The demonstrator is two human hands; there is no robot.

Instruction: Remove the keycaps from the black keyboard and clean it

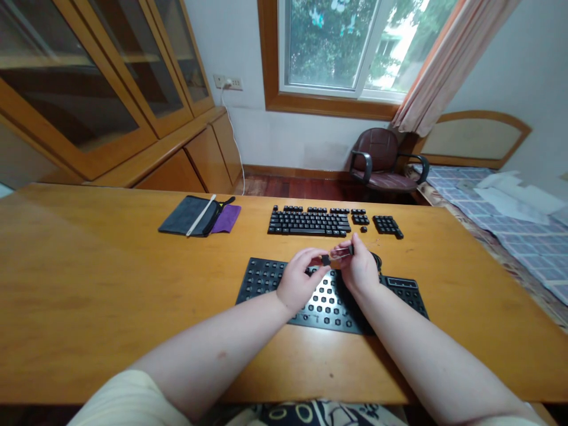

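Between the thumb and fingers of my left hand is a small black keycap. My right hand grips a wire keycap puller by its dark handle, its thin wires pointing left at the keycap. Whether the wires touch the keycap I cannot tell. Under both hands lies a black keyboard base with bare key stems showing; my hands and forearms cover part of it. Loose black keycaps are laid out in keyboard order beyond it, with a number-pad group to the right.
A dark grey zip pouch rests at the table's far left, with a white stick across it and a purple cloth beside it. A black cable is coiled behind the keyboard base. Beyond the wooden table stands a chair.
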